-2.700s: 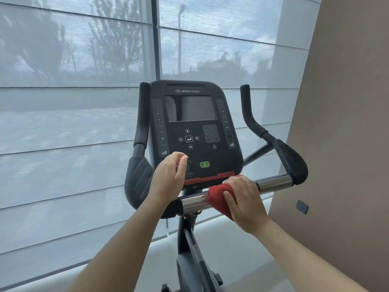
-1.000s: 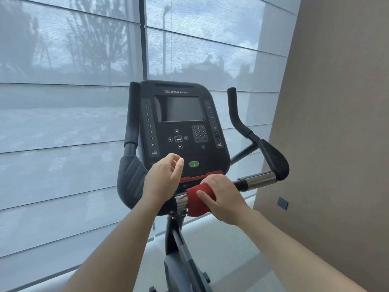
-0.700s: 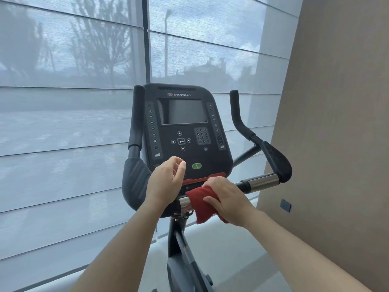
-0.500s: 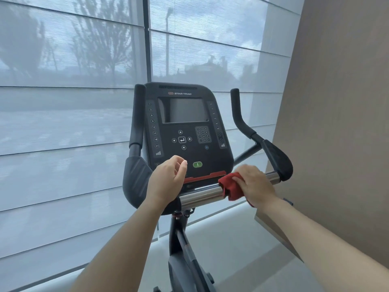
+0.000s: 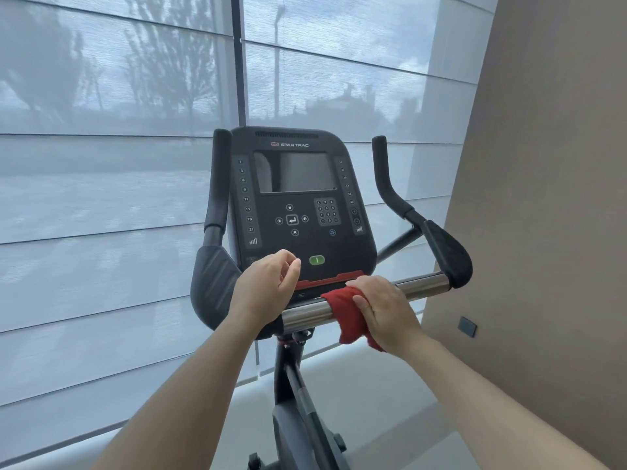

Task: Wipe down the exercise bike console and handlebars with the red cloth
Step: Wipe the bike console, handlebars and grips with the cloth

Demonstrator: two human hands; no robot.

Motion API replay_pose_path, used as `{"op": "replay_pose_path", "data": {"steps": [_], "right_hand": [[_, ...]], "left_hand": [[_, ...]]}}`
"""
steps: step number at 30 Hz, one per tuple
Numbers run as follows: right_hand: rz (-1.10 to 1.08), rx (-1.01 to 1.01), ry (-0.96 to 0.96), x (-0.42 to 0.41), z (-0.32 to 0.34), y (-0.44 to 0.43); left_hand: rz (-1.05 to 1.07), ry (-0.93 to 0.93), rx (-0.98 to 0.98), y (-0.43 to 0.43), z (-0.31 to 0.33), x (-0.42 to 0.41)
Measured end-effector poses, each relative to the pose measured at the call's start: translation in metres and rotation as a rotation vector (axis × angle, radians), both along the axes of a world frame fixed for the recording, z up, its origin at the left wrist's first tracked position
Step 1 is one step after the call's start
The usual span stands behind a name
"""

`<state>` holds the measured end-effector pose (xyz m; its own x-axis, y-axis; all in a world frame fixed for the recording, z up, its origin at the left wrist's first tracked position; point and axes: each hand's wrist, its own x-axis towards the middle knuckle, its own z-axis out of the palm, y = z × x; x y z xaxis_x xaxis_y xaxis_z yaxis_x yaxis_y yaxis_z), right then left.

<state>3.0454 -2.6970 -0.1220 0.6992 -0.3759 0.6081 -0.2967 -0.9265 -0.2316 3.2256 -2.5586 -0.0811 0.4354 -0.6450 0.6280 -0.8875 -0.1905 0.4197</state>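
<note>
The black exercise bike console (image 5: 298, 205) with a dark screen and a green button faces me. Below it runs a chrome handlebar (image 5: 420, 284) that ends in black padded grips. My right hand (image 5: 385, 310) presses the red cloth (image 5: 344, 313) around the middle of that bar, and part of the cloth hangs below it. My left hand (image 5: 266, 286) rests on the bar's left end, near the left black pad (image 5: 212, 283), with its fingers loosely curled in front of the console's lower edge. It holds nothing that I can see.
Two upright black handles (image 5: 386, 184) flank the console. A large window with sheer blinds (image 5: 101, 198) fills the left and back. A beige wall (image 5: 549, 198) with a small dark plate (image 5: 467, 326) stands close on the right. The bike's post (image 5: 291, 385) drops to a pale floor.
My right hand slid the cloth from the bar's right part back leftward to its middle. The left hand stayed on the left end.
</note>
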Motion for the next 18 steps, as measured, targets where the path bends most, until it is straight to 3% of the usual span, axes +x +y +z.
{"op": "replay_pose_path", "data": {"steps": [4, 10, 14, 18], "right_hand": [[-0.187, 0.130, -0.088, 0.021, 0.007, 0.006], [-0.002, 0.017, -0.069, 0.015, 0.003, 0.012], [-0.172, -0.062, 0.063, -0.010, 0.010, -0.030], [-0.343, 0.087, -0.117, -0.020, 0.009, -0.052]], "left_hand": [[-0.003, -0.003, -0.008, 0.000, 0.000, 0.000], [-0.023, -0.074, 0.065, 0.000, -0.001, -0.002], [-0.022, -0.096, 0.062, 0.001, -0.002, -0.001], [-0.019, -0.143, 0.082, -0.002, -0.003, -0.004]]}}
